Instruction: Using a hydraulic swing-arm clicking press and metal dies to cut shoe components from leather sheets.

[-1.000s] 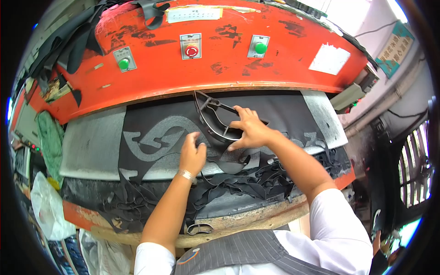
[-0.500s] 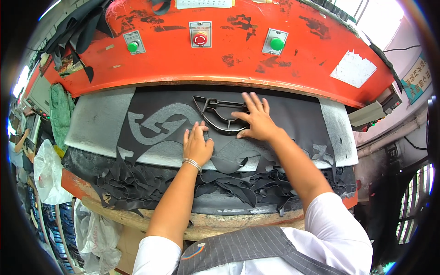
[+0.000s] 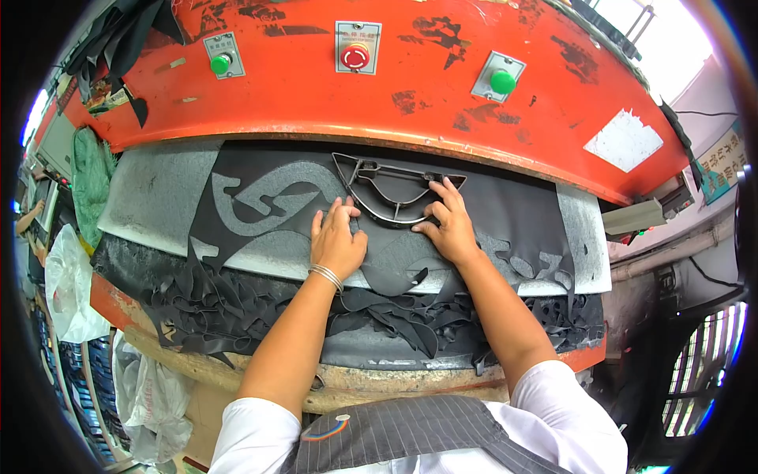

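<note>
The big orange press with green and red push-buttons (image 3: 355,57) overhangs a grey cutting bed (image 3: 150,207). On it lies a black sheet of material with shapes already cut out (image 3: 505,217). Placing looks to be the step in hand: the left hand (image 3: 338,243) and right hand (image 3: 448,227) rest flat, fingers spread, gripping nothing, steadying the dark metal cutting die (image 3: 387,193) on uncut sheet. Next calls for both hands clear (offcut strips (image 3: 237,304) crowd the front edge).
</note>
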The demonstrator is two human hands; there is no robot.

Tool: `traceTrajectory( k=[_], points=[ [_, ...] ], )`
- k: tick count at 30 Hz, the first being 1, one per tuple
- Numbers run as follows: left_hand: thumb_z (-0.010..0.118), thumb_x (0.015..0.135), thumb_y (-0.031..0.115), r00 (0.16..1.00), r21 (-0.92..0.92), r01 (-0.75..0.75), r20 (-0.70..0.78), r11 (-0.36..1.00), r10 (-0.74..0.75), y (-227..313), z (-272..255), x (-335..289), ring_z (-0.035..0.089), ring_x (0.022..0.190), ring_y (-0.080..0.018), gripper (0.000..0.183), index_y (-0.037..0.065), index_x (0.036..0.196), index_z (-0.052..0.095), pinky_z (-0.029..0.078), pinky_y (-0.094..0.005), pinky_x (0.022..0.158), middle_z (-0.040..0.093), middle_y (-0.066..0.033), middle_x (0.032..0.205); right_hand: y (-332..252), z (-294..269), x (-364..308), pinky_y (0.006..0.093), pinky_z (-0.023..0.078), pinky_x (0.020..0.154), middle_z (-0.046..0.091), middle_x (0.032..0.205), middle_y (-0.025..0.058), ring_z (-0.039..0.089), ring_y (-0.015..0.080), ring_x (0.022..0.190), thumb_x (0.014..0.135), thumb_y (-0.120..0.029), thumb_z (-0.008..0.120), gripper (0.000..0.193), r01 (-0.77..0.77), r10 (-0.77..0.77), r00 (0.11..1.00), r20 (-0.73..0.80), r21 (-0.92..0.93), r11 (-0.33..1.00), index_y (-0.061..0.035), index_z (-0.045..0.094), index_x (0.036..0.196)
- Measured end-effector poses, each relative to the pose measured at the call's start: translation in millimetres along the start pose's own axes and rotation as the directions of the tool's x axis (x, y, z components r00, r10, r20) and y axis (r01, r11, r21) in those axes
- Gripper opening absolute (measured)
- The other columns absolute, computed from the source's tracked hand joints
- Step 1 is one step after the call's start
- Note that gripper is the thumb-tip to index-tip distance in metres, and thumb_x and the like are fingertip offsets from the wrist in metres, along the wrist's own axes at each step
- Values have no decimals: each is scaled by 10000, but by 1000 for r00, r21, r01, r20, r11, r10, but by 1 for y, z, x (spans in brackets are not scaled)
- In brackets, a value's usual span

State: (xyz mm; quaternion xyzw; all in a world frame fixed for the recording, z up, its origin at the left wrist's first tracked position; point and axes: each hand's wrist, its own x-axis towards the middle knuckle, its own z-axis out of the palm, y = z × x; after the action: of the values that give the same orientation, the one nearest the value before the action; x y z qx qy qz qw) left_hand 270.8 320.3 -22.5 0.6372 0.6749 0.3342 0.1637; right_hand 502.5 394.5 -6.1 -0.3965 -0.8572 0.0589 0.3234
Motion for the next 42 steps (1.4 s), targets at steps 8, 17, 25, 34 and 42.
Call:
traceTrajectory(
  k=[8, 17, 25, 34, 42],
  points=[
    [547, 733, 146, 999, -31, -37, -13, 999, 36, 8, 1, -3, 369, 1365, -283, 361, 84, 1080, 468, 151, -482, 1144, 493, -145, 1402, -1, -12, -6, 460, 423, 1013, 509, 1347, 144, 384, 412, 1326, 613, -274, 845, 389, 19, -18, 1000, 19, -88, 996, -71, 593, 830],
    [547, 967, 193, 868, -434, -195, -494, 880, -52, -44, -127, 40, 559, 797, -100, 192, 25, 898, 609, 464, -280, 717, 621, -42, 819, -57, -78, 13, 346, 458, 727, 550, 924, 111, 537, 221, 819, 766, -232, 792, 463, -211, 232, 828, -510, 101, 972, -20, 538, 1090],
    [510, 953, 134, 722, 88, -283, -636, 955, 273, -42, -244, 50, 448, 631, -251, 268, 9, 718, 473, 380, -368, 608, 454, -111, 693, -75, -106, 39, 286, 457, 613, 528, 750, 42, 515, 123, 650, 872, -108, 672, 171, -114, 308, 755, -579, 346, 931, -26, 524, 894],
    [733, 766, 352, 871, -227, -367, 256, 902, 419, 15, -100, -155, 592, 740, -288, 271, 88, 789, 677, 496, -396, 676, 628, -84, 787, -155, -69, -130, 422, 469, 797, 611, 935, 135, 594, 329, 895, 755, -408, 742, 499, 47, -113, 894, 435, 159, 986, -32, 625, 1060],
    [770, 686, 261, 873, 112, -411, 336, 905, 355, 28, -44, -215, 544, 957, -281, 406, 101, 1037, 645, 429, -391, 848, 560, -80, 931, -173, -39, -186, 355, 510, 750, 577, 904, 88, 592, 267, 893, 618, -179, 769, 402, 129, -45, 885, 464, -150, 980, -56, 588, 955]
  ],
)
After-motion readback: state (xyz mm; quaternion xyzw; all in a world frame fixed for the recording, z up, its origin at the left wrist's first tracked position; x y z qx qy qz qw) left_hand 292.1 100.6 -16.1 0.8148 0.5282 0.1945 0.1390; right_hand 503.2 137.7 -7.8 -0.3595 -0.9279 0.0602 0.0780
